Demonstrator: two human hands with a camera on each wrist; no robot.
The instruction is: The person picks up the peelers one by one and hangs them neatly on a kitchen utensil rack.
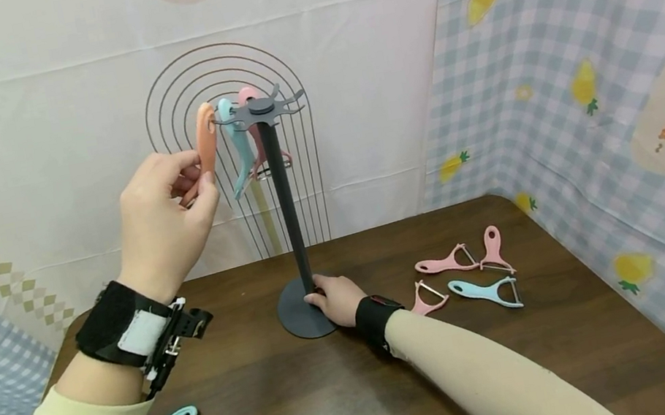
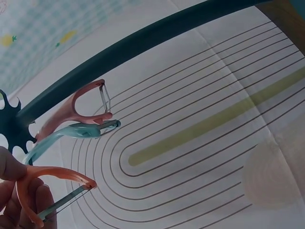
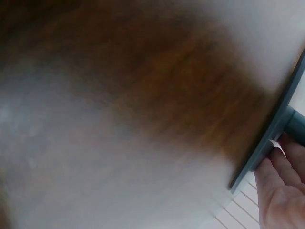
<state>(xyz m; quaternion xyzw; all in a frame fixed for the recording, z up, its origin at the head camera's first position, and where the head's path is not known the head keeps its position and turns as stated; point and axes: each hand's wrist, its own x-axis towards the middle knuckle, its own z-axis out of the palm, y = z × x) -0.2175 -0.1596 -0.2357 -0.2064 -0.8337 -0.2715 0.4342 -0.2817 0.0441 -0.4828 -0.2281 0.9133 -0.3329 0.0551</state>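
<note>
Desk [image 1: 252,392] carries the stand [image 1: 282,194], my right hand [image 1: 343,299] gripping by its base [image 1: 295,322], left hand [image 1: 161,204] pinching the orange peeler [image 1: 206,147] beside the hooks [image 1: 292,100]; probably light, stiff, kinda slick, so remotely I'd grab the handle [image 1: 206,132], not the blade [image 2: 62,204].

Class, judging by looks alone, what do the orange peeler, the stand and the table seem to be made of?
Orange peeler: probably smooth plastic, given its even colour; its blade looks metallic, thin and grey. Stand: matte dark grey, painted metal or plastic, unclear which. Table: brown wood or wood-look laminate, from its grain and soft shine.
</note>
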